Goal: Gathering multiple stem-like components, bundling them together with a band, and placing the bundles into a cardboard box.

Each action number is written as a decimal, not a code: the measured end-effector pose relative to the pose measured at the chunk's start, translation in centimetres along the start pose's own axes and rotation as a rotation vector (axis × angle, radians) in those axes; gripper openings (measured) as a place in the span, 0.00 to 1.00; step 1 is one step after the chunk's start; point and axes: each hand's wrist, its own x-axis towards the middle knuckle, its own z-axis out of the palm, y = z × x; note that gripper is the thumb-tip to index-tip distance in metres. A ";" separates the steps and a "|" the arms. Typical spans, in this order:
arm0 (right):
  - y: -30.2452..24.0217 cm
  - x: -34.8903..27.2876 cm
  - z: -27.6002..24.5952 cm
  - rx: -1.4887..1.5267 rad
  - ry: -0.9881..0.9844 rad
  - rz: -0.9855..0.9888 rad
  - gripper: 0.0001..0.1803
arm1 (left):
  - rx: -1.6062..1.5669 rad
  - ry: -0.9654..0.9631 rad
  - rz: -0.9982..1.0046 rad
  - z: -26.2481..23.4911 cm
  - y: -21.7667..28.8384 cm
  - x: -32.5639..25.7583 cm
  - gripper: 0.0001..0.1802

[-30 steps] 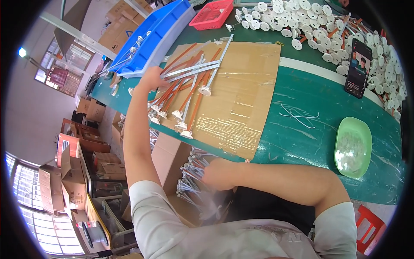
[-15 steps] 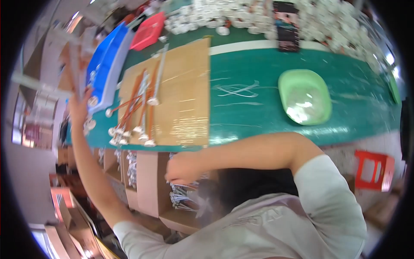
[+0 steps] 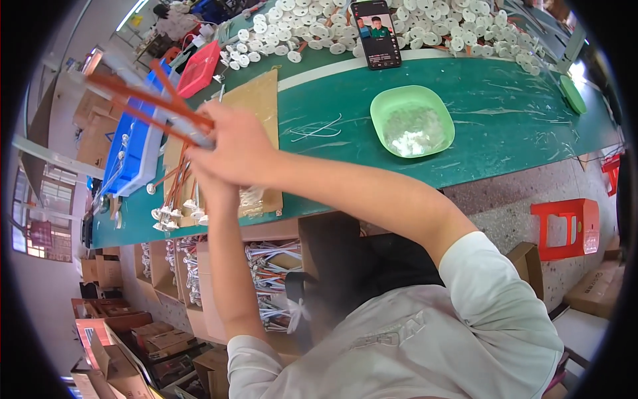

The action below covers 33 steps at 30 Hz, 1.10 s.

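Note:
My right hand [image 3: 240, 143] is closed around a bundle of brown and pale rods [image 3: 156, 103], which slants up to the left over the table and is smeared by motion. Just below, touching it, my left hand [image 3: 211, 174] is closed at the bundle's lower end; the right hand hides part of its fingers. Behind and under the hands, more brown and pale rods [image 3: 174, 189] with white disc ends lie on a cardboard sheet [image 3: 259, 100]. The discs [image 3: 166, 216] point toward the table's near edge.
A blue bin [image 3: 136, 143] and a red basket [image 3: 199, 70] stand at the left. Many white-disc pieces [image 3: 299, 30] fill the far side beside a phone [image 3: 377, 40]. A green bowl [image 3: 382, 126] sits on the green table [image 3: 332, 166]. Below are open cartons [image 3: 226, 256] and a red stool [image 3: 568, 229].
My left hand has come in from the far left to meet my right hand. My right hand has risen from beside the cartons to the bundle. The view has shifted.

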 end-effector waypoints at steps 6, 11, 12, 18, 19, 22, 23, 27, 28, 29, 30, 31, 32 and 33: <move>4.9 -1.0 -0.1 -0.165 -0.265 0.157 0.16 | 0.457 -0.192 0.196 0.5 -2.0 -1.1 0.17; 8.6 -0.7 1.1 0.067 -0.350 0.095 0.09 | 0.738 -0.384 0.377 -2.8 -2.0 -0.1 0.22; 8.9 -0.2 1.5 0.069 -0.357 0.102 0.09 | 0.735 -0.413 0.345 -4.2 -1.2 0.0 0.22; 7.5 3.9 0.7 0.668 -0.319 0.588 0.11 | 0.797 -0.061 0.122 -14.8 -0.5 5.0 0.14; 7.1 4.0 0.3 0.624 -0.291 0.578 0.11 | 0.896 0.000 0.147 -16.3 -0.8 6.1 0.14; 6.4 2.5 0.0 0.480 -0.531 0.541 0.14 | 0.984 0.008 0.180 -19.5 -2.1 8.2 0.14; 6.6 2.0 0.4 0.379 -0.655 0.506 0.15 | 0.994 0.015 0.175 -20.1 -2.3 8.5 0.14; 7.9 1.1 0.8 0.148 -0.666 0.442 0.16 | 1.121 -0.143 0.121 -17.8 -3.8 8.9 0.15; 8.4 1.1 0.8 0.133 -0.655 0.449 0.16 | 1.129 -0.203 0.121 -16.4 -4.0 9.1 0.16; 8.8 1.1 0.9 0.182 -0.600 0.491 0.16 | 1.135 -0.264 0.123 -15.2 -4.4 9.5 0.17; 9.1 1.0 1.1 0.236 -0.551 0.532 0.16 | 1.175 -0.279 0.156 -14.4 -5.1 10.0 0.20; 9.3 0.8 1.1 0.225 -0.546 0.536 0.16 | 1.164 -0.287 0.158 -13.6 -5.8 10.5 0.20; 9.4 0.6 1.1 0.247 -0.512 0.523 0.14 | 1.231 -0.351 0.103 -12.5 -6.5 10.9 0.22; 9.7 0.6 1.0 0.272 -0.477 0.507 0.13 | 1.302 -0.414 0.050 -11.4 -6.9 11.2 0.23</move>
